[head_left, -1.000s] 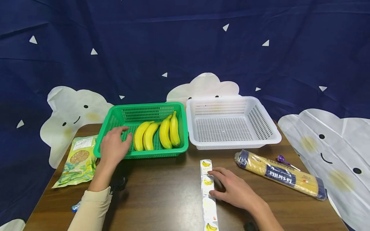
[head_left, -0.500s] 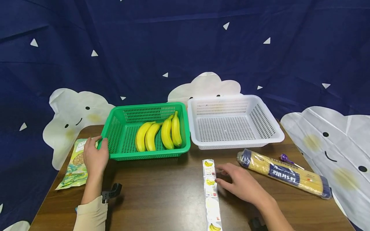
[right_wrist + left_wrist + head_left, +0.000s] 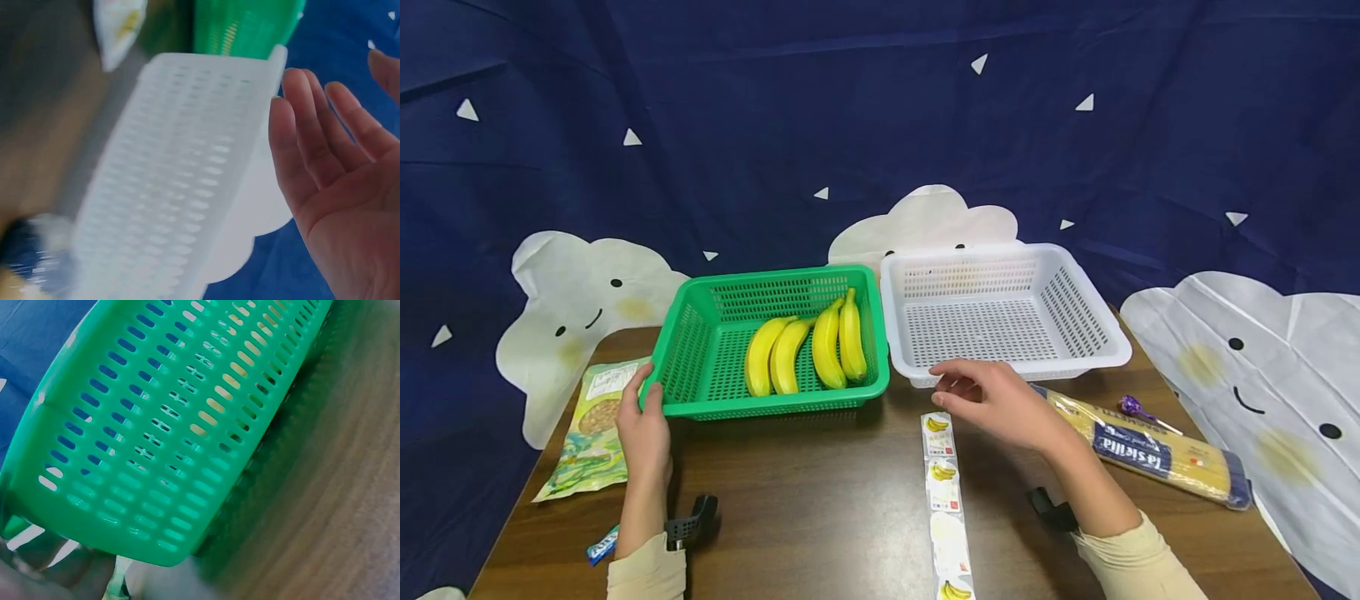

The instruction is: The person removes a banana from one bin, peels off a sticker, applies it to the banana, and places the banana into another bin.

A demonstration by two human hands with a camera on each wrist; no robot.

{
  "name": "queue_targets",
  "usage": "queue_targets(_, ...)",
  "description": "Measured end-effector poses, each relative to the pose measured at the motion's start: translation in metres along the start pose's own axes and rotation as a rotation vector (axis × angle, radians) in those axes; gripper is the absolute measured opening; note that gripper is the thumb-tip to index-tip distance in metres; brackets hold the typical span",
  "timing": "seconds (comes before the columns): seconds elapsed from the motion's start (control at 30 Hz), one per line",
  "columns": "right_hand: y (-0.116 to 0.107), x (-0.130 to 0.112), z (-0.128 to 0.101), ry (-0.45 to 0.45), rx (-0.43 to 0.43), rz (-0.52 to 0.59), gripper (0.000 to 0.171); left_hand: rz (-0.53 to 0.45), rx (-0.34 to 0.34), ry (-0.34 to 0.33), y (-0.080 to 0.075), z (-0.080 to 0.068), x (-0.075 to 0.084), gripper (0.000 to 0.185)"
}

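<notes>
My left hand (image 3: 643, 433) grips the front left corner of the green basket (image 3: 775, 408), thumb and fingers on either side of the rim. The left wrist view has this basket's slotted wall (image 3: 156, 425) close up, with the fingers partly hidden under its corner. Several yellow bananas (image 3: 786, 354) lie inside, toward the right end. My right hand (image 3: 996, 404) is raised near the front rim of the white basket (image 3: 1000, 375), fingers loosely bent and holding nothing. Below it lies a strip of banana-picture stickers (image 3: 943, 483).
A green-and-yellow bag (image 3: 591, 433) lies left of the green basket, and a small blue wrapper (image 3: 602, 544) nearer the front. To the right are a spaghetti pack (image 3: 1157, 454) and a purple lollipop (image 3: 1129, 406). A dark blue cloth (image 3: 880, 108) hangs behind the table.
My left hand has gone from over the green basket's left end to its front left corner and taken hold there. The right hand has lifted off beside the stickers toward the white basket.
</notes>
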State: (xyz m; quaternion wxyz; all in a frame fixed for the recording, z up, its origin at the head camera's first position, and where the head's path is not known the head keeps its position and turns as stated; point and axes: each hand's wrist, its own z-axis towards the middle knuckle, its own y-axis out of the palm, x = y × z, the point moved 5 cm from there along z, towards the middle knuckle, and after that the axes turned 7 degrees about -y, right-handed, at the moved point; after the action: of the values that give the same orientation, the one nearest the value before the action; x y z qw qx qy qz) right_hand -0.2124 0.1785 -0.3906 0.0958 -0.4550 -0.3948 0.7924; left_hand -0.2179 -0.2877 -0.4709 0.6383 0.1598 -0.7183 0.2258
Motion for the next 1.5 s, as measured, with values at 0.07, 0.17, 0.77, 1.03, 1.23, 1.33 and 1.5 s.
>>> queue_targets(0.07, -0.003, -0.005, 0.013, -0.021, -0.016, -0.006, 0.035, -0.035, -0.004, 0.0, -0.001, 0.001, -0.003, 0.042)
queue_targets(0.17, -0.007, -0.01, 0.032, -0.054, -0.04, 0.004, 0.034, -0.085, -0.018, -0.007, -0.003, 0.002, -0.005, 0.042)
queue_targets(0.77, 0.001, -0.017, 0.132, -0.028, -0.176, 0.053, 0.039, -0.242, -0.183, -0.054, -0.001, 0.006, -0.017, 0.044)
queue_targets(1.03, 0.024, -0.018, 0.177, 0.039, -0.334, -0.127, 0.045, -0.189, -0.147, -0.031, -0.001, 0.007, -0.016, 0.044)
queue_targets(1.23, 0.045, -0.013, 0.205, 0.173, -0.414, -0.303, 0.041, -0.129, -0.107, -0.006, -0.003, 0.008, -0.016, 0.044)
queue_targets(1.33, 0.053, -0.01, 0.213, 0.277, -0.392, -0.374, 0.02, -0.088, -0.083, 0.006, -0.003, 0.009, -0.015, 0.044)
queue_targets(1.5, 0.064, -0.005, 0.221, 0.403, -0.345, -0.418, 0.017, -0.037, -0.037, 0.039, -0.004, 0.009, -0.016, 0.044)
